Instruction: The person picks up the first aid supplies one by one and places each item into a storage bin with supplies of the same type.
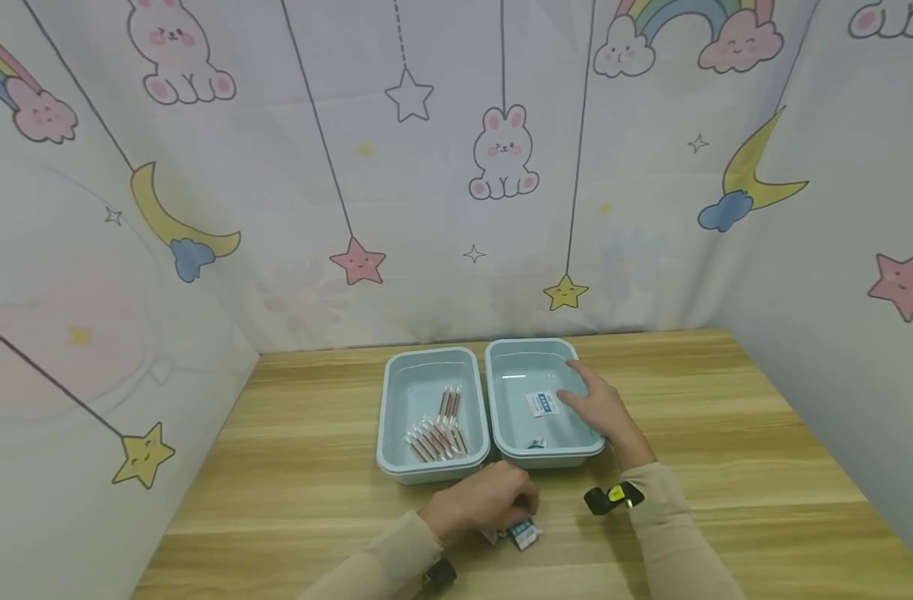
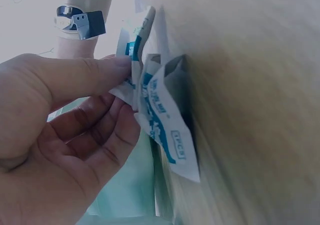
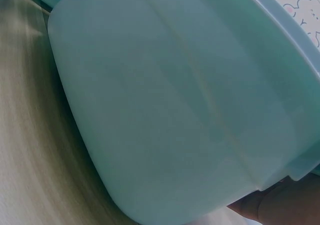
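My left hand (image 1: 489, 497) is low over the table in front of the two trays. Its thumb and fingers pinch a small white-and-blue printed packet (image 2: 136, 50). A second packet of the same kind (image 2: 167, 120) stands right against it, close to the tabletop. My right hand (image 1: 604, 408) reaches over the right side of the right-hand blue tray (image 1: 516, 417), thumb and fingers spread. In that tray lie a flat white-and-blue packet (image 1: 542, 404) and a smaller, partly hidden one (image 1: 537, 443). The right wrist view is mostly filled by the tray's outer wall (image 3: 165, 95).
Beside it on the left stands a matching blue tray (image 1: 411, 383) with several brown-stemmed, white-tipped swabs (image 1: 437, 437). Both trays sit on a wood-grain table (image 1: 298, 450). A patterned curtain (image 1: 441, 308) rises behind the table's far edge.
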